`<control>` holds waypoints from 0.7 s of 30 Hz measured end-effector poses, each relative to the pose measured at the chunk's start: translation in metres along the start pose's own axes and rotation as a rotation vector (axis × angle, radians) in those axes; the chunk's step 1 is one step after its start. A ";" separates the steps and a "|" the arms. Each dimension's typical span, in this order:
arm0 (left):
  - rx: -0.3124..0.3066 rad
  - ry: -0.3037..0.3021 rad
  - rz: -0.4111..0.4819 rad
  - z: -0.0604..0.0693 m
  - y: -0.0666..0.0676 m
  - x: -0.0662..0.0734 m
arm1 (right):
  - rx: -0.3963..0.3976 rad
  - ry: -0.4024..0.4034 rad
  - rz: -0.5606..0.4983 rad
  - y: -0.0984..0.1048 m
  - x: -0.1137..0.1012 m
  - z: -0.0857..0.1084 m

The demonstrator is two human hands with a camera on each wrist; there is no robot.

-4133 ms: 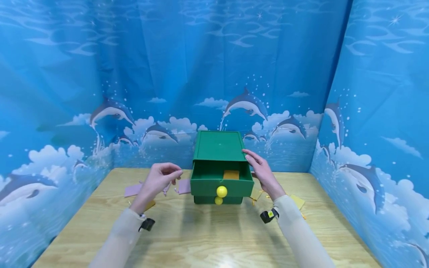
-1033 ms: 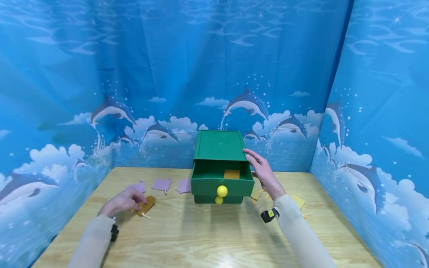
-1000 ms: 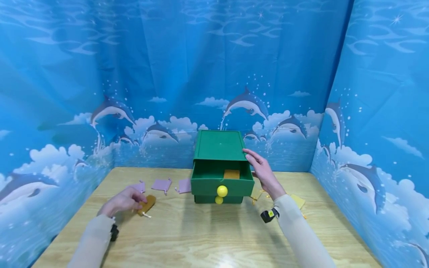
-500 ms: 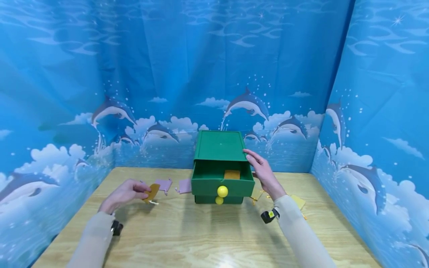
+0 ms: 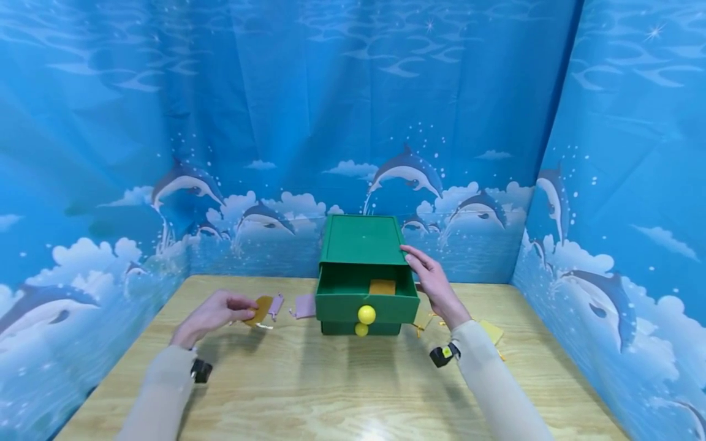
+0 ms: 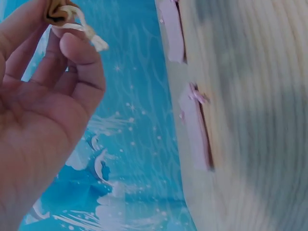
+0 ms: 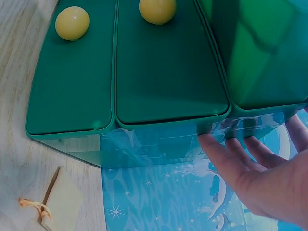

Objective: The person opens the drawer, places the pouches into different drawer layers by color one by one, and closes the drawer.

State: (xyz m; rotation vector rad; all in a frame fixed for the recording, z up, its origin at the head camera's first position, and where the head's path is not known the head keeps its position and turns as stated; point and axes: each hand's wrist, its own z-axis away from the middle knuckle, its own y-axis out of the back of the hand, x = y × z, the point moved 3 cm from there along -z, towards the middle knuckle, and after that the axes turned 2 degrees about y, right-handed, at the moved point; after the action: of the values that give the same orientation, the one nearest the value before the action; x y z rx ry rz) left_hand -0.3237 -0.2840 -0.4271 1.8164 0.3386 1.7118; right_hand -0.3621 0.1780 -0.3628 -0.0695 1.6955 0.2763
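My left hand (image 5: 212, 315) pinches an ochre drawstring pouch (image 5: 263, 309) with white cord, held above the left side of the table. In the left wrist view, the pouch's gathered neck (image 6: 60, 12) sits between thumb and fingers. My right hand (image 5: 438, 288) touches the right side of a green drawer cabinet (image 5: 364, 239) with fairly straight fingers. The cabinet's upper drawer (image 5: 336, 308) is pulled out, and an ochre piece (image 5: 382, 286), likely a similar pouch, shows inside. A lower drawer is closed. Both drawers have yellow ball knobs (image 5: 366, 315).
Lilac pouches (image 5: 304, 305) lie left of the cabinet; one is partly behind the held pouch. To the right are yellow pouches (image 5: 491, 331), one by my right wrist. The wooden table (image 5: 309, 392) ends at a blue dolphin-print curtain (image 5: 276, 122).
My left hand has come from beside the drawer to the left, picked up the ochre pouch and raised it off the table, moving rightward. The right hand keeps its place.
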 end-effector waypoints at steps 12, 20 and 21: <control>0.121 0.009 0.003 -0.004 -0.007 0.025 | 0.001 -0.001 0.004 0.002 0.001 0.002; 0.199 -0.110 0.068 -0.005 -0.012 0.053 | 0.007 -0.001 -0.001 0.001 0.001 -0.001; 0.214 -0.115 0.082 -0.006 -0.012 0.056 | 0.006 -0.001 -0.002 0.001 0.000 -0.001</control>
State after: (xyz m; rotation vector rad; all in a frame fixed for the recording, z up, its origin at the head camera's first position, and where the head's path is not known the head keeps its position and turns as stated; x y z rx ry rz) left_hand -0.3193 -0.2412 -0.3891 2.0998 0.4173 1.6705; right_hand -0.3632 0.1787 -0.3628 -0.0667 1.6949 0.2695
